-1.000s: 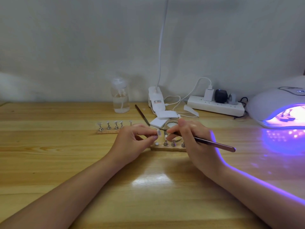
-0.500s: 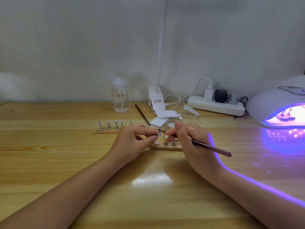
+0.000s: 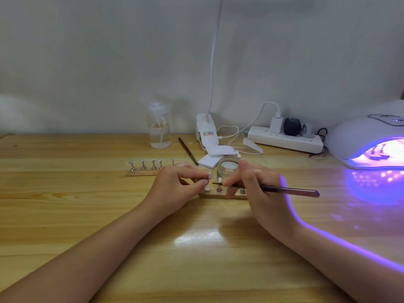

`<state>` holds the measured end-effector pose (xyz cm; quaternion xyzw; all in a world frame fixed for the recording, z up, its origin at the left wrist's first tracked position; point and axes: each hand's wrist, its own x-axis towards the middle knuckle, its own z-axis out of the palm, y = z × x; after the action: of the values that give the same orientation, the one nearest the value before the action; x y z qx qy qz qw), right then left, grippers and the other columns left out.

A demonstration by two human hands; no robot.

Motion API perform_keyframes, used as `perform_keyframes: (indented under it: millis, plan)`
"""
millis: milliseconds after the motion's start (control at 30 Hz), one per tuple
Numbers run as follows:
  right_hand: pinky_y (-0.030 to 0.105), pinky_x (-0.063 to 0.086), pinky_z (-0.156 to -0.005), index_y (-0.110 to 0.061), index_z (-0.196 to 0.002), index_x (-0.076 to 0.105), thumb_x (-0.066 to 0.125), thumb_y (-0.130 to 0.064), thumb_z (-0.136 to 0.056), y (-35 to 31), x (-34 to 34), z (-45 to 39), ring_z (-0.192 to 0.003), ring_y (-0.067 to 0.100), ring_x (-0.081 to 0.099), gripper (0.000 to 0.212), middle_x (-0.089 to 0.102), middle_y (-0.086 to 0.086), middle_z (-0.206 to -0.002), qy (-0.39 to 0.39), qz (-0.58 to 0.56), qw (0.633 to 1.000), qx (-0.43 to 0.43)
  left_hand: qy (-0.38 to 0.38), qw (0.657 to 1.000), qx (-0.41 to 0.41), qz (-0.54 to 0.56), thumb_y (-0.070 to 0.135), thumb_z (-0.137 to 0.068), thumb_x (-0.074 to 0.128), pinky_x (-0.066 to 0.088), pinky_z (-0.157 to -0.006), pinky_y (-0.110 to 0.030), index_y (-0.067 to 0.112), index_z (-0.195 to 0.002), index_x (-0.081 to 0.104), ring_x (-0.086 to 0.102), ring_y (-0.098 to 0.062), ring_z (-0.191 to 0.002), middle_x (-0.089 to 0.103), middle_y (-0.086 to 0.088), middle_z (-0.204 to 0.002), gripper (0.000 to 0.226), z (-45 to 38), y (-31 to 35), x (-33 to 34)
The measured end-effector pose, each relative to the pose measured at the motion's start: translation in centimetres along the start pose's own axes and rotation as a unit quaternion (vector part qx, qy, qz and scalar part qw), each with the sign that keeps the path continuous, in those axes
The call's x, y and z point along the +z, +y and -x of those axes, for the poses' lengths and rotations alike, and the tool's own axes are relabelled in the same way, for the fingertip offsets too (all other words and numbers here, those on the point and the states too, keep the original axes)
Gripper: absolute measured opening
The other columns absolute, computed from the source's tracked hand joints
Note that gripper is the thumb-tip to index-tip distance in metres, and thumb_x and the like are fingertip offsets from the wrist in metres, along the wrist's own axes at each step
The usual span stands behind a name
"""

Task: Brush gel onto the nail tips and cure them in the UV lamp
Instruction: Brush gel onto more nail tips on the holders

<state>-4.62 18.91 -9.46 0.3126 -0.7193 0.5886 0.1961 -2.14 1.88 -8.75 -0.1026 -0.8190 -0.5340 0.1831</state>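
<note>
My left hand pinches a small clear nail tip between thumb and fingers above the near wooden holder strip. My right hand grips a dark gel brush, whose tip points left just below the nail tip. An open glass gel jar stands right behind the two hands. A second wooden strip with several nail tips on metal stands lies to the left. The white UV lamp glows purple at the right edge, with items inside it.
A clear pump bottle, a white clip lamp base and a white power strip with plugs stand along the wall. A second brush and white pads lie behind the jar.
The right hand has shifted slightly left and lowered the brush tip from beside the nail tip to just under it. The left hand has stayed almost still.
</note>
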Motion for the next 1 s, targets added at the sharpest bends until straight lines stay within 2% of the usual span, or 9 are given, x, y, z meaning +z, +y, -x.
perform_keyframes:
  millis: [133,233,333,433,533,633,800,900,1000]
  plan:
    - [0.015,0.044,-0.068,-0.022,-0.067,0.068,0.038,-0.039,-0.090,-0.34,0.24,-0.22,-0.065,0.005,0.063,0.041,0.067,-0.007,-0.061,0.013,0.008,1.000,-0.008,-0.002,1.000,0.000,-0.002,-0.002,-0.076,0.069,0.047,-0.057,-0.011,0.027,-0.077,0.071,0.059,0.004,-0.065,0.064,0.009,-0.077,0.029,0.00,0.02,-0.01]
    - [0.024,0.047,-0.074,-0.026,-0.071,0.067,0.044,-0.033,-0.093,-0.27,0.37,-0.37,-0.073,0.003,0.063,0.033,0.068,-0.010,-0.064,-0.006,0.044,0.999,-0.009,-0.001,1.000,0.000,-0.007,-0.001,-0.076,0.069,0.049,-0.059,-0.015,0.026,-0.079,0.071,0.059,0.002,-0.066,0.065,0.008,-0.077,0.028,-0.03,-0.07,0.02]
    - [0.027,0.047,-0.074,-0.019,-0.064,0.069,0.044,-0.032,-0.092,-0.19,0.20,-0.15,-0.064,0.008,0.063,0.039,0.067,-0.002,-0.058,-0.001,0.012,1.000,0.012,-0.001,1.000,0.000,-0.012,0.000,-0.076,0.069,0.047,-0.058,-0.012,0.027,-0.078,0.071,0.059,0.004,-0.067,0.065,0.008,-0.077,0.028,0.00,-0.15,-0.02]
    - [0.024,0.047,-0.070,-0.014,-0.061,0.068,0.041,-0.042,-0.088,-0.48,0.10,0.08,-0.056,0.012,0.062,0.048,0.064,0.001,-0.053,0.012,-0.034,0.999,0.019,0.003,1.000,-0.003,-0.009,0.000,-0.076,0.069,0.048,-0.058,-0.012,0.029,-0.077,0.071,0.060,0.003,-0.068,0.066,0.009,-0.079,0.029,-0.02,-0.11,0.00]
    - [0.022,0.047,-0.069,-0.021,-0.067,0.068,0.039,-0.043,-0.089,-0.62,0.32,-0.17,-0.065,0.008,0.063,0.042,0.067,-0.006,-0.061,0.017,-0.008,1.000,0.018,0.005,1.000,-0.006,-0.007,0.000,-0.076,0.069,0.047,-0.057,-0.012,0.030,-0.076,0.070,0.060,0.003,-0.068,0.067,0.009,-0.078,0.030,-0.07,-0.07,-0.02]
    - [0.031,0.049,-0.074,-0.021,-0.072,0.069,0.043,-0.033,-0.093,-0.45,0.52,-0.28,-0.072,0.006,0.064,0.036,0.068,-0.008,-0.064,0.000,0.039,0.999,0.005,0.004,1.000,-0.011,-0.012,0.001,-0.076,0.069,0.050,-0.061,-0.021,0.029,-0.076,0.070,0.061,0.002,-0.069,0.067,0.009,-0.078,0.029,-0.07,-0.06,-0.02]
    - [0.024,0.048,-0.068,-0.014,-0.063,0.069,0.039,-0.042,-0.088,-0.42,0.28,0.12,-0.057,0.011,0.063,0.048,0.065,0.001,-0.054,0.012,-0.025,1.000,0.012,0.006,1.000,-0.018,-0.011,0.001,-0.077,0.068,0.051,-0.064,-0.021,0.027,-0.081,0.071,0.062,0.000,-0.073,0.068,0.007,-0.080,0.027,-0.12,-0.03,0.03]
    - [0.024,0.048,-0.069,-0.020,-0.067,0.068,0.040,-0.039,-0.090,-0.54,0.37,-0.15,-0.064,0.008,0.063,0.042,0.067,-0.005,-0.060,0.025,-0.005,1.000,0.003,0.005,1.000,-0.016,-0.007,0.000,-0.077,0.068,0.051,-0.063,-0.019,0.028,-0.080,0.070,0.062,0.000,-0.072,0.068,0.007,-0.080,0.028,-0.09,0.00,0.00]
    - [0.033,0.049,-0.075,-0.025,-0.072,0.068,0.042,-0.032,-0.093,-0.39,0.57,-0.35,-0.073,0.005,0.064,0.034,0.068,-0.009,-0.065,0.001,0.040,0.999,0.007,0.006,1.000,-0.014,-0.014,0.000,-0.076,0.069,0.050,-0.064,-0.023,0.029,-0.078,0.070,0.061,0.002,-0.071,0.067,0.012,-0.077,0.029,-0.04,0.03,0.00]
